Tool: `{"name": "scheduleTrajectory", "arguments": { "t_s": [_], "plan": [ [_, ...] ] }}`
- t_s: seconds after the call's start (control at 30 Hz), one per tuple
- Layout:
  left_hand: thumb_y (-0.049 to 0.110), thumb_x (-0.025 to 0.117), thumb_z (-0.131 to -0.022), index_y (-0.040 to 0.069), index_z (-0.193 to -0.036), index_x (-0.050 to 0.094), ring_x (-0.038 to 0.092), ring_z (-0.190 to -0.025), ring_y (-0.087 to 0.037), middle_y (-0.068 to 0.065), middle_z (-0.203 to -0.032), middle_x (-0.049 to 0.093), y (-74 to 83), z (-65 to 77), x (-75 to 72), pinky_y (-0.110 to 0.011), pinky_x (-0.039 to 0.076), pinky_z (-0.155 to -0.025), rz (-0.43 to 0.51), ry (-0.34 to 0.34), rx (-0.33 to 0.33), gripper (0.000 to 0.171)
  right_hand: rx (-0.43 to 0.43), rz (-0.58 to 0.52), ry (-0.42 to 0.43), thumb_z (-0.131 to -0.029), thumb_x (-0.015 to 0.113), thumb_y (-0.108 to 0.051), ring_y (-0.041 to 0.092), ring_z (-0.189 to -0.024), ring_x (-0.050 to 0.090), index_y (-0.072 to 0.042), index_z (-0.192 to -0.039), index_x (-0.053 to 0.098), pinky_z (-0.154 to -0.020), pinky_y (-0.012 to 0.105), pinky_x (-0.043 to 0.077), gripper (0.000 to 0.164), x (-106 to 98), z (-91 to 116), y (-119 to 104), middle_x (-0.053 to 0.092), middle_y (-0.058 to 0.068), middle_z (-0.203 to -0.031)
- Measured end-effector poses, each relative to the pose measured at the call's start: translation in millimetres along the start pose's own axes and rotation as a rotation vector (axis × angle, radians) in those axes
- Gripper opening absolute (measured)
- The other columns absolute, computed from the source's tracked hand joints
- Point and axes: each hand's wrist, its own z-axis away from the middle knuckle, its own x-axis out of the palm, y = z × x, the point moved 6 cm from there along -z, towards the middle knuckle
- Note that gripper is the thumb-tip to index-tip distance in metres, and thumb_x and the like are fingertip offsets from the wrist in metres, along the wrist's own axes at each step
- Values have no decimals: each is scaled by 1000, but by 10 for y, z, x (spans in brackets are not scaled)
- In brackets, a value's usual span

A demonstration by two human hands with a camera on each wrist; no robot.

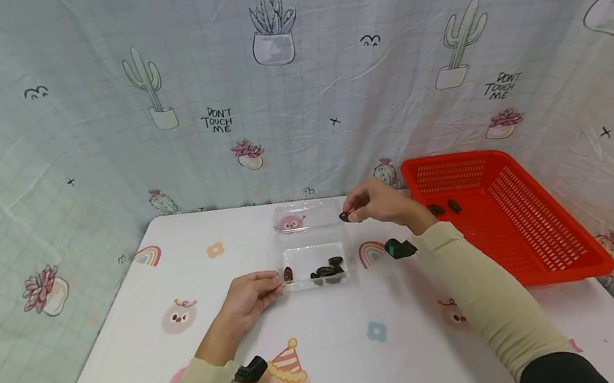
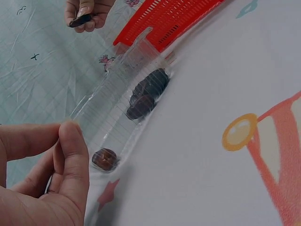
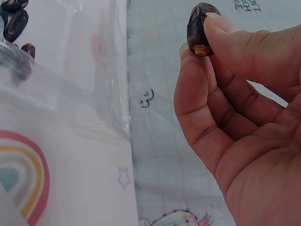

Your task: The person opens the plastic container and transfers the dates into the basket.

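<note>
Head camera shows work that I'd judge well along: several dates lie in the clear plastic box, while at least two sit in the red basket. The left hand pinches the box's edge; the right hand clamps another date, up beside the open lid, dark brown, glossy, wrinkled, with a tan stem cap.
</note>
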Motion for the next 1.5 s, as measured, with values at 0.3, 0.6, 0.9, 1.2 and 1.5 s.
{"name": "scheduleTrajectory", "arguments": {
  "t_s": [0.3, 0.6, 0.9, 1.2, 1.5],
  "plan": [
    [-8, 65, -96, -19, -134, 52, 72, -81, -11, -6, -90, 74, -42, -22, -44, -23, 63, -78, 2, 12, -5, 41, 34, 51, 102, -95, 74, -6, 25, -89, 66, -3, -106, 77, -80, 31, 59, 12, -320, 100, 164, 76, 13, -104],
    [-8, 65, -95, -18, -133, 53, 72, -82, -12, -7, -93, 74, -47, -30, -57, -24, 63, -78, 5, 15, -12, 41, 95, 81, 168, -96, 73, -9, 30, -98, 64, -4, -111, 77, -81, 29, 57, 17, -672, 276, 329, 74, 18, -112],
    [-8, 64, -96, -18, -133, 54, 72, -82, -12, -8, -93, 74, -52, 4, -46, -24, 63, -78, 2, 20, -4, 40, 165, 100, 208, -99, 69, -11, 30, -107, 61, -1, -122, 73, -97, 45, 58, 25, -951, 438, 444, 69, 21, -123],
    [-7, 64, -96, -19, -133, 53, 72, -82, -11, -6, -93, 73, -47, -2, -51, -23, 63, -79, 1, -1, 14, 40, 213, 140, 264, -100, 69, -16, 28, -103, 60, 0, -122, 71, -86, 34, 58, 27, -1177, 554, 640, 69, 18, -121],
    [-7, 64, -96, -19, -133, 53, 72, -82, -12, -8, -94, 74, -58, -26, -29, -24, 64, -79, -3, 7, 7, 40, 264, 113, 303, -102, 66, -17, 32, -110, 60, 2, -128, 68, -95, 41, 57, 32, -1339, 670, 909, 64, 21, -128]
  ]
}}
